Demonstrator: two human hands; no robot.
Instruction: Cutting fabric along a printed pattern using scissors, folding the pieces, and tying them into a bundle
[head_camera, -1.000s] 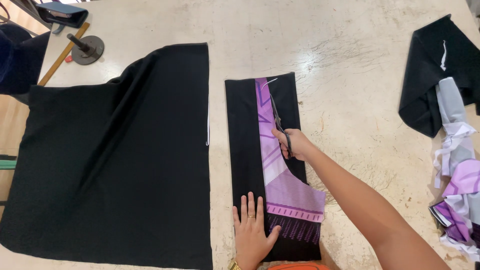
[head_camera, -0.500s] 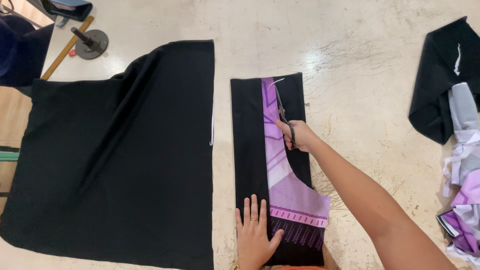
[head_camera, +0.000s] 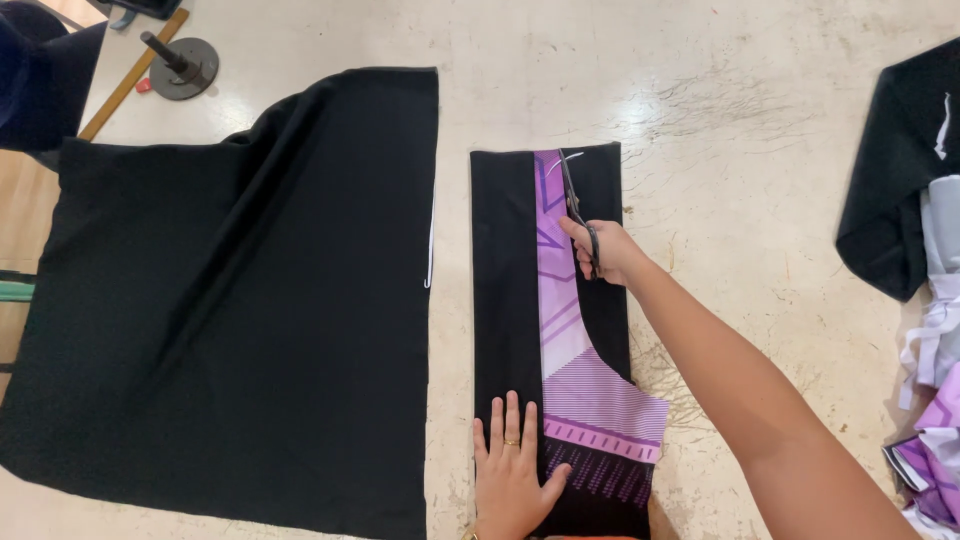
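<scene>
Spread across a pale, scuffed work surface (head_camera: 720, 110): a big sheet of black fabric (head_camera: 230, 300), flat, filling the left half, its straight right edge running close beside a narrower piece and not touching it. Next in size, that narrower piece, a long black fabric strip (head_camera: 505, 300) laid lengthwise at centre, with a purple patterned panel (head_camera: 590, 400) on top of it, slim toward the far end and flaring wide near the bottom edge, striped and dotted there. Off at the right edge, well apart, a heap of dark cloth (head_camera: 890, 180) with grey, white and purple scraps (head_camera: 935, 400) spilling below it. At the far left, a dark blue cloth (head_camera: 40, 70) hanging over the corner, a wooden stick (head_camera: 125, 80) lying slantwise, and a round metal base with a short post (head_camera: 185, 65) just beside the stick. Reaching in from lower right, the right hand (head_camera: 610, 252), fingers through the handles of black scissors (head_camera: 577, 210), blades pointing away along the purple panel's right edge near the strip's far end; blades nearly together, exact gap too fine to tell. At the near edge, the left hand (head_camera: 512, 475), palm down, fingers spread wide, pressing flat on the black strip just beside the flared purple end, a ring on one finger.
</scene>
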